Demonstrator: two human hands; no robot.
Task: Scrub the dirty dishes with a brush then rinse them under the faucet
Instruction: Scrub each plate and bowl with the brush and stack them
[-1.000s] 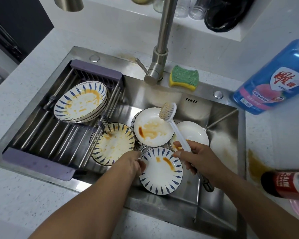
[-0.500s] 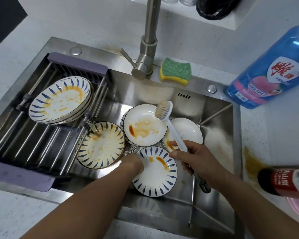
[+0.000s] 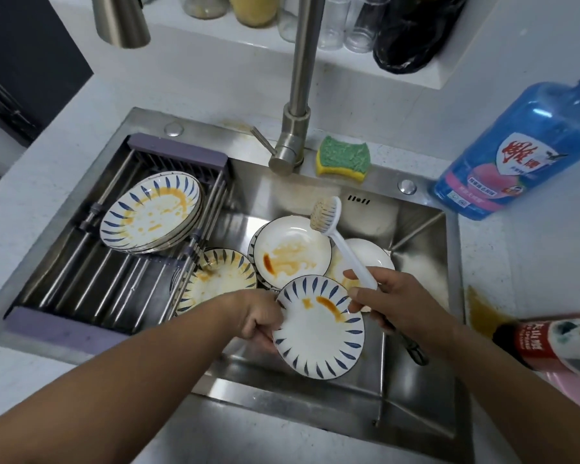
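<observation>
My left hand [image 3: 260,321] grips the left rim of a blue-leaf patterned plate [image 3: 318,333] with orange sauce streaks, held tilted above the steel sink [image 3: 416,380]. My right hand [image 3: 390,304] holds the white dish brush [image 3: 340,244] by its handle, bristle head pointing away over the other dishes, not touching the held plate. Below lie a white sauce-stained plate [image 3: 292,252], another white plate [image 3: 369,259] and a patterned plate [image 3: 221,279]. The faucet [image 3: 297,95] stands behind the sink, with no water visible.
A stack of dirty patterned plates [image 3: 151,212] rests on the drying rack [image 3: 114,262] across the sink's left half. A green-yellow sponge [image 3: 344,159] lies by the faucet. A blue detergent bottle [image 3: 523,152] and a dark sauce bottle [image 3: 549,343] stand on the counter at right.
My left hand has lifted the patterned plate up off the sink floor and tilted it. My right hand with the brush stays close beside it.
</observation>
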